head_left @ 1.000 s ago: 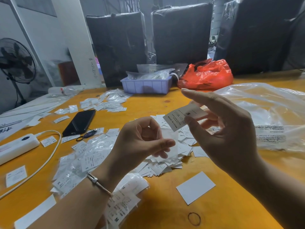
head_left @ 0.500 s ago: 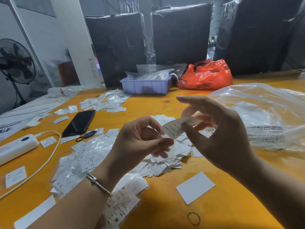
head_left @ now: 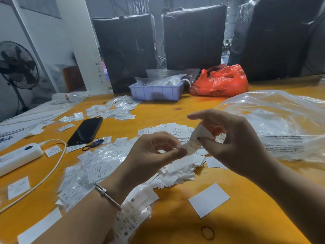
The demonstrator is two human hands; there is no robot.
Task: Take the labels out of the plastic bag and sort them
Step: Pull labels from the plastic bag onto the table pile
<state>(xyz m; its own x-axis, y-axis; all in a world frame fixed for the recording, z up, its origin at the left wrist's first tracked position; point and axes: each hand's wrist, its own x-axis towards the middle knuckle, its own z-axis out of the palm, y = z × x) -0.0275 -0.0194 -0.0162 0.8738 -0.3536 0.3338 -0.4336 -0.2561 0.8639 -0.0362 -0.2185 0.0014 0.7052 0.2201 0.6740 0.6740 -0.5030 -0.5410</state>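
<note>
Both hands hold one label (head_left: 195, 144) (marked S) above the pile (head_left: 177, 166): left hand (head_left: 154, 155) pinches its lower end, right hand (head_left: 235, 143) pinches the upper end, index finger extended. Risk: a weak pinch drops it into unsorted labels, causing missorting.

Soft daylight enters from the gaps behind, leaving the background dim. Glare whitens the clear plastic bag (head_left: 274, 124) and soft shadows fall on the desk (head_left: 193, 110). Wide-angle bending curves the edges; moving fingers (head_left: 177, 152) blur slightly.
</note>
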